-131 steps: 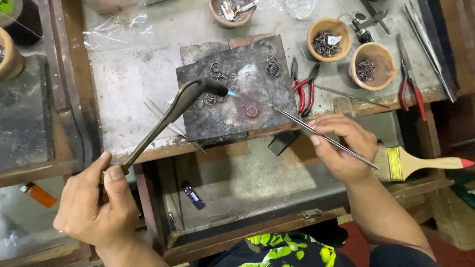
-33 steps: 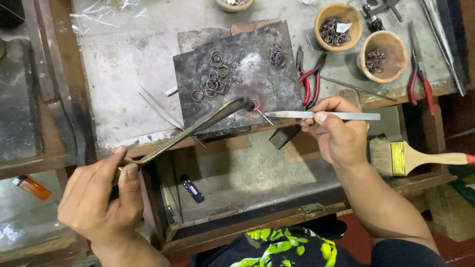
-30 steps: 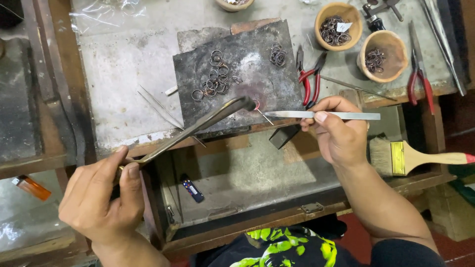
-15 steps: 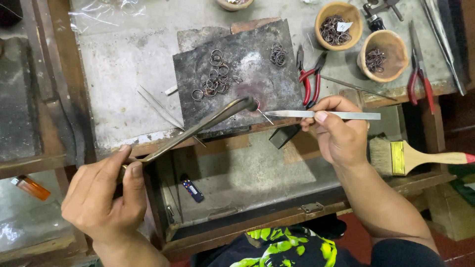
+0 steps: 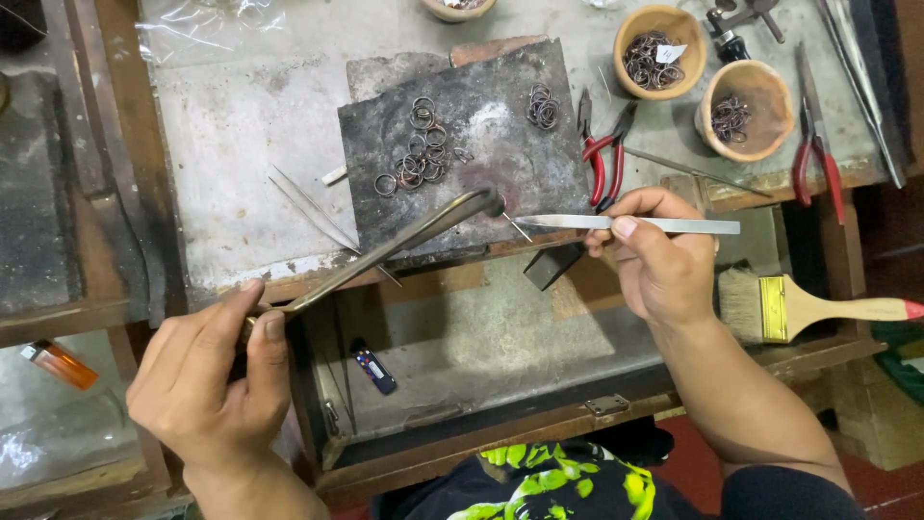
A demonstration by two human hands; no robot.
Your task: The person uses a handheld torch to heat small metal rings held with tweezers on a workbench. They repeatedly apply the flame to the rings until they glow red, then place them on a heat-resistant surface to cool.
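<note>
My left hand (image 5: 207,380) grips the handle of a long metal torch (image 5: 390,246), whose bent nozzle ends over the front edge of a dark soldering slab (image 5: 462,144). No flame shows. My right hand (image 5: 659,255) holds steel tweezers (image 5: 626,223) level, tip pointing left, close to the nozzle. Several small metal rings (image 5: 414,159) lie in a loose cluster on the slab's left, and a smaller pile of rings (image 5: 542,106) sits at its upper right.
Red-handled pliers (image 5: 602,154) lie right of the slab, another red-handled pair (image 5: 816,159) farther right. Two clay bowls (image 5: 741,111) hold rings. A paintbrush (image 5: 818,306) rests by the open drawer (image 5: 462,356). Spare tweezers (image 5: 313,207) lie left of the slab. An orange lighter (image 5: 60,364) lies far left.
The torch flame seen earlier is out. The torch nozzle has come toward the slab's front edge, and my right hand has turned the tweezers level. Little has moved in the last second.
</note>
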